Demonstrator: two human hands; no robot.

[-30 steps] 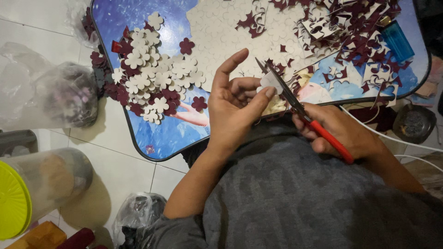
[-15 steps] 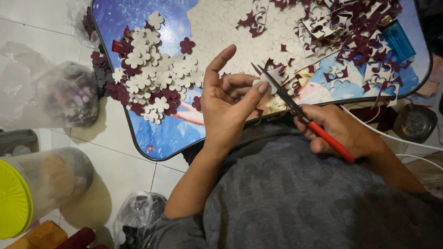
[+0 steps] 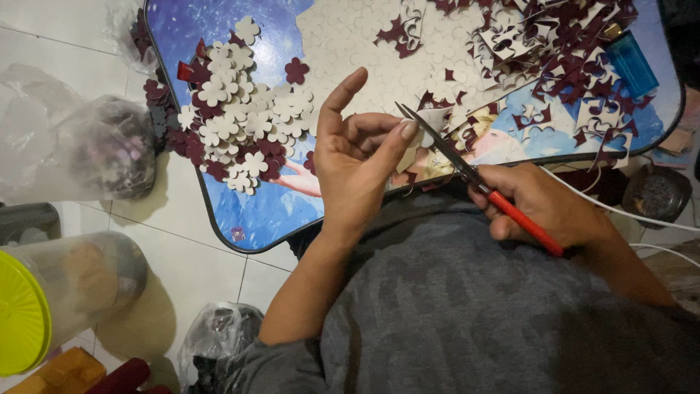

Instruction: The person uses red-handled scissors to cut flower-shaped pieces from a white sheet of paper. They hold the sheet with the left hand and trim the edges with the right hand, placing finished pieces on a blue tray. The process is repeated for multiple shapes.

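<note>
- My left hand [image 3: 357,164] is raised over the near edge of the blue, picture-printed desk [image 3: 248,211]; its grip pinches a small cream-coloured flat cut-out piece [image 3: 423,131] between thumb and fingers, with the index finger pointing up.
- My right hand [image 3: 543,204] has its grip closed around the red handles of a pair of thin metal-bladed scissors [image 3: 467,171]; the blades stand slightly apart, their tips right at the cream piece.
- On the desk to the left lies a heap of cream and dark red flower-shaped cut-outs [image 3: 240,117].
- Further back and to the right lies a spread of dark red and cream offcut scraps [image 3: 554,51], with a blue translucent lighter [image 3: 631,62] beside them.
- On the tiled floor to my left stands a clear plastic jar with a yellow-green lid [image 3: 44,306], near a crumpled clear plastic bag [image 3: 95,146].
</note>
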